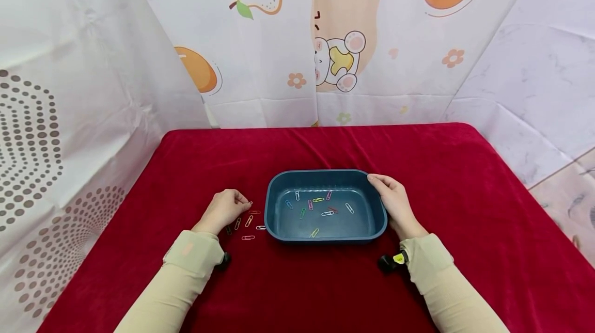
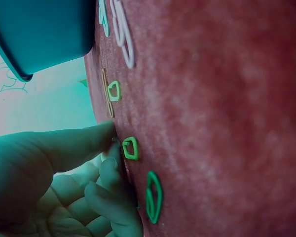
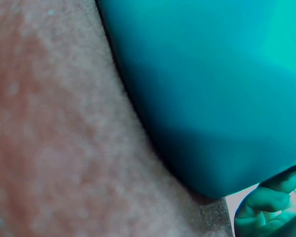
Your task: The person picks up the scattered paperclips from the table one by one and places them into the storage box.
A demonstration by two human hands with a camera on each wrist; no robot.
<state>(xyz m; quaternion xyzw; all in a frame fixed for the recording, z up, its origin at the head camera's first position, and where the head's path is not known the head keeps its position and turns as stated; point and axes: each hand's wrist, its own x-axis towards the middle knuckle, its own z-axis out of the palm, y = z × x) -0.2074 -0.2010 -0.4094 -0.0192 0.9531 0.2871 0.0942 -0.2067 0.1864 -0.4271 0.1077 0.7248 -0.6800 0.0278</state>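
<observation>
The fingers of the left hand [image 1: 220, 211] are pinching low over the red-draped counter [image 1: 297, 284], thumb and forefinger closing on a pale paper clip [image 1: 251, 203] that is barely showing past their tips. Just beside those tips an orange-red paper clip [image 1: 254, 212] is lying on the cloth. A yellow paper clip [image 1: 249, 221], an olive-yellow paper clip [image 1: 237, 223] and a dark green paper clip [image 1: 228, 230] are lying by the palm, while a white paper clip [image 1: 261, 227] is resting close to the bin's side and a pink paper clip [image 1: 248, 237] is lying nearest the person.

Across from me, the right hand [image 1: 395, 206] is gripping the dark blue bin [image 1: 325, 240] at its far right corner, thumb over the rim and fingers curling outside. Inside, more paper clips [image 1: 310, 204] are lying scattered over the floor in white, blue, pink, yellow, green and red.

Beige sleeves [image 1: 174, 281] are covering both forearms, and behind the counter a fruit-printed curtain [image 1: 260, 64] is hanging.
</observation>
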